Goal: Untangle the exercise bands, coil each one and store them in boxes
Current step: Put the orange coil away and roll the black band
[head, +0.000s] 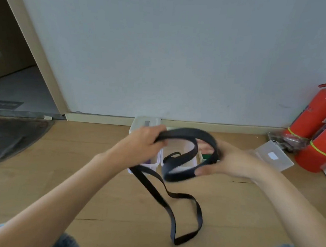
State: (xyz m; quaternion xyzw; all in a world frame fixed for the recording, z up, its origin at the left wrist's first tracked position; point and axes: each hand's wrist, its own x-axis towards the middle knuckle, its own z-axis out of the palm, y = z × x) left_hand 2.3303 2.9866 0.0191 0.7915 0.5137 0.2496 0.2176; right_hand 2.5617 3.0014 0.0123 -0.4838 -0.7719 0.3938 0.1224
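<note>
Our left hand (145,139) and right hand (225,160) both grip the long flat black rubber band (184,134); we judge its dangling tail could snag or spring the coil loose.

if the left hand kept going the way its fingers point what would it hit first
Probably the right hand: the left hand points rightward along the flat black exercise band both hold, with only band between them. Depth is unclear.
</note>
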